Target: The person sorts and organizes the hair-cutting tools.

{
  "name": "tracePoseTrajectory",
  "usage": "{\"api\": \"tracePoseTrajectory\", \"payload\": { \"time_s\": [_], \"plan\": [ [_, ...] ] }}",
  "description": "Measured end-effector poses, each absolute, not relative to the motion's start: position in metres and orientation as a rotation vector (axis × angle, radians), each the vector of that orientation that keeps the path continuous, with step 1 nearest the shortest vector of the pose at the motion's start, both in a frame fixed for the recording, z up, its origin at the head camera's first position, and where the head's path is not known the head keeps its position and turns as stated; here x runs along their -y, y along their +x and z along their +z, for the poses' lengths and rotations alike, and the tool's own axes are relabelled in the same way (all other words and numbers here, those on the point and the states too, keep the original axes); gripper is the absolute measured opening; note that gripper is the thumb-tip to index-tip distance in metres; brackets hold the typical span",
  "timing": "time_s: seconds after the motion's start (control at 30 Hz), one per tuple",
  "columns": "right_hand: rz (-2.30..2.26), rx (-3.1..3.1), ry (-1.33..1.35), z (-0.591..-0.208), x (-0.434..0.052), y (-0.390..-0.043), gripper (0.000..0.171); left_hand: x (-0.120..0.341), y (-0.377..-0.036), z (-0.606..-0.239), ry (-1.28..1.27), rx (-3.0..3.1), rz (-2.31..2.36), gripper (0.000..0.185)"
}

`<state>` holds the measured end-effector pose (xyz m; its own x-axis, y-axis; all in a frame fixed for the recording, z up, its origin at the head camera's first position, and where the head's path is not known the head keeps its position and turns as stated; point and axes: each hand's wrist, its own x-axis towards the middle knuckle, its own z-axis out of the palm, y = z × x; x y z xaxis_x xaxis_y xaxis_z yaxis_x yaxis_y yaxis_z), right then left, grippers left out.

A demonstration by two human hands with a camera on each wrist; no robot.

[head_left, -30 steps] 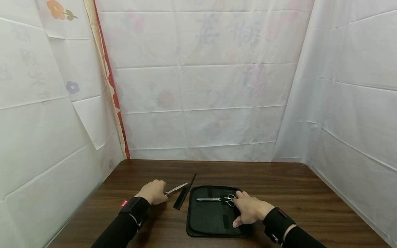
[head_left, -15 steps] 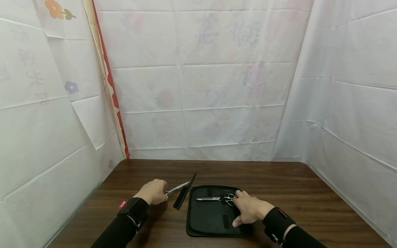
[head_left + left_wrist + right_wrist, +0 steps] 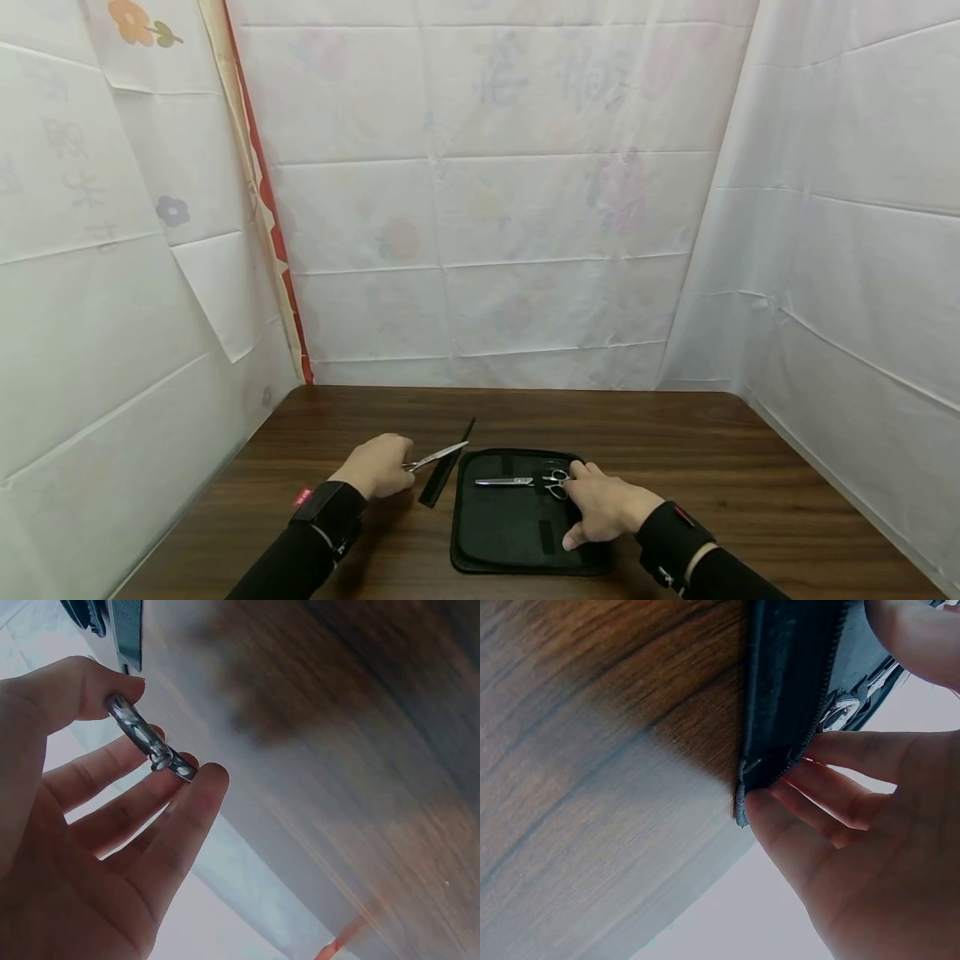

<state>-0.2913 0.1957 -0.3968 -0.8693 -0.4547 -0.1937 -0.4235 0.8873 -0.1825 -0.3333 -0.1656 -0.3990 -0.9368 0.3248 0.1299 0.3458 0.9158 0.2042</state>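
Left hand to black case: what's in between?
Head view: a black comb on the table, between the left hand and black case. The held scissors cross over it there.

Left arm (image 3: 281, 554) is slanting in from lower left, left hand (image 3: 378, 467) hanging back-up at the end. Left thumb (image 3: 90, 686) is pinching against the left fingers (image 3: 187, 802), which are bending gently. Right arm (image 3: 727, 575) is angling in from lower right. Right hand (image 3: 603, 500) is resting palm-down, right thumb (image 3: 573, 536) spreading away from the lightly bending fingers. Hands are sitting well apart.
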Motion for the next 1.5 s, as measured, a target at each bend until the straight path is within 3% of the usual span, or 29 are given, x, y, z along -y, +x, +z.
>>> {"api": "tracePoseTrajectory", "payload": {
  "time_s": [1.5],
  "plan": [
    [-0.198,-2.831,-0.659,-0.399,-0.196,-0.291,0.069,0.135,-0.328,-0.401,-0.661,2.975,-0.305,0.017]
  ]
}}
